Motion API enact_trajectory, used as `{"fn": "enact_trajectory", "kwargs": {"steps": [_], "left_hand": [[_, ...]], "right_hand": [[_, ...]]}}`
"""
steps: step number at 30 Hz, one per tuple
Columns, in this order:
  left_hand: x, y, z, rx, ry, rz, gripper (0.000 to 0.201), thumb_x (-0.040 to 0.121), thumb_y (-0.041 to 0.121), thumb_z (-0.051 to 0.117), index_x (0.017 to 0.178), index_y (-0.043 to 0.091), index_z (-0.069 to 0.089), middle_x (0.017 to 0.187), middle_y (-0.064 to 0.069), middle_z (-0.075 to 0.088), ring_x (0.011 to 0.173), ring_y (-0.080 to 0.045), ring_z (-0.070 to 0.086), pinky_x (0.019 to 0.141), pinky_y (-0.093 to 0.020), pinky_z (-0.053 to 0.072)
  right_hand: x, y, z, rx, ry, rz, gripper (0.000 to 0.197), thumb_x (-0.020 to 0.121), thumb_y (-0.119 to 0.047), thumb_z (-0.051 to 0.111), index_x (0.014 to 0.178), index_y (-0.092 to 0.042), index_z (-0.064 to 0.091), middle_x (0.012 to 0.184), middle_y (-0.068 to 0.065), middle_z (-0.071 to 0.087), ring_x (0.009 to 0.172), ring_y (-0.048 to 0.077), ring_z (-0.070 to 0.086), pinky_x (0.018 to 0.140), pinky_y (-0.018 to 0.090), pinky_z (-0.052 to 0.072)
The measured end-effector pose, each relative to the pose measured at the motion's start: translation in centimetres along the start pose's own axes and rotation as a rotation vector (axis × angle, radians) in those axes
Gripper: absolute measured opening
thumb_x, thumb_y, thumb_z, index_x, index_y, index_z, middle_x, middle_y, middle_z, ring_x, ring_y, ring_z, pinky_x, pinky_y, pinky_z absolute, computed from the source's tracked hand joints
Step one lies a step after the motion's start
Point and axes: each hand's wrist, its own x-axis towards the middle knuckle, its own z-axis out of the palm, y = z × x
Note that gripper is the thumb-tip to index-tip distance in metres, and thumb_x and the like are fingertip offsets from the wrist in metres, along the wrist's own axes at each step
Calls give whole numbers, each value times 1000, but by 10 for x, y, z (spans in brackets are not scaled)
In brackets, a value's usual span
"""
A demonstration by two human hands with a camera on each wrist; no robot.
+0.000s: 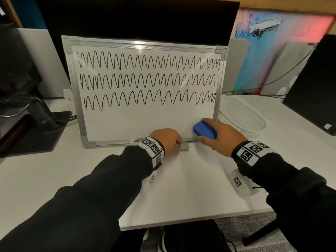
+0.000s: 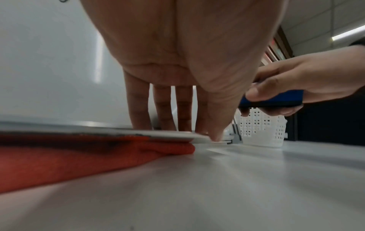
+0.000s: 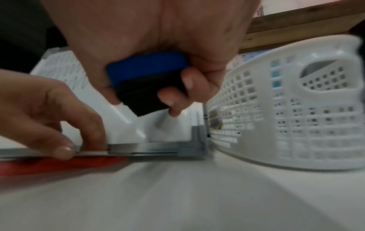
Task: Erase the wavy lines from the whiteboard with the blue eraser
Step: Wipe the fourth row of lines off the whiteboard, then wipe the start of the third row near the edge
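Right grip: right hand [image 1: 221,137] curled round blue eraser [image 1: 205,131], low at whiteboard [image 1: 145,122] right corner.
Left grip: left hand [image 1: 166,140], fingers straight, pressing bottom frame.
Wavy lines [image 1: 148,79]: three rows, intact.
Under board: red cloth [image 2: 59,157], probably.
Beside: white basket [image 1: 243,119] on worktop [image 1: 181,188].

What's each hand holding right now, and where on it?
The right hand grips the blue eraser by its long sides, thumb against fingers, felt face free. The left hand holds nothing; its straight fingers press the whiteboard at its bottom frame edge.
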Motion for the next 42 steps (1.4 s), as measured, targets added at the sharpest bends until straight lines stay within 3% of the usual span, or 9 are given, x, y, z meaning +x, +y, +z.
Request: {"fn": "enact_trajectory", "kwargs": {"steps": [5,9,12,17,23,28,33,37,42], "left_hand": [[-24,-12,-8,-542,108,-61,83,74,51,77,143,27,38,110,9,59,96,-11,61,92,-35,52],[-42,-29,-14,-737,223,-84,88,70,43,83,144,27,36,113,9,58,91,-10,65,87,-35,55],[-56,-46,-21,-778,307,-116,90,69,40,84,144,28,35,116,8,57,90,-10,64,81,-27,55],[-85,-75,-21,-757,415,-190,82,70,44,81,139,29,40,115,9,57,92,-11,62,82,-32,55],[-121,-107,-20,-701,526,-329,63,77,43,77,132,23,51,117,4,58,92,-12,60,81,-30,54],[-139,-117,-16,-687,542,-325,73,77,37,79,139,24,43,124,5,50,101,-12,58,80,-23,48],[-148,-140,-24,-510,640,-386,70,80,29,75,140,22,40,130,6,49,110,-9,50,90,-23,40],[-152,-167,-37,-348,716,-454,69,81,29,74,140,24,39,131,3,48,118,-16,46,92,-27,39],[-155,-195,-55,-65,744,-487,70,81,27,70,142,27,38,128,1,43,119,-22,37,96,-39,47]], "right_hand": [[15,-45,12,143,118,-108,56,99,-47,38,151,-35,21,125,5,50,108,27,55,86,35,45],[26,-85,23,339,163,-170,66,96,-30,51,152,-34,16,142,2,45,112,21,56,88,28,46],[33,-113,30,441,175,-184,68,87,-30,64,144,-31,28,127,-1,56,96,16,61,78,24,48],[39,-153,49,539,157,-234,58,84,-30,71,129,-30,35,102,-7,57,72,11,64,62,19,50],[38,-187,68,592,22,-317,25,94,-31,54,117,-31,43,97,-1,67,78,15,66,74,38,57],[32,-212,79,720,-51,-268,26,92,-37,57,114,-34,42,104,-5,67,80,15,68,53,46,59],[45,-206,83,418,-37,-404,38,91,-40,56,124,-35,39,102,-12,61,83,8,63,61,35,59],[56,-188,86,105,-185,-446,18,90,-38,55,108,-35,54,90,-16,61,72,8,64,69,35,58],[58,-172,93,56,-263,-390,13,86,-40,59,96,-32,61,78,-11,62,74,12,60,72,34,54]]}}
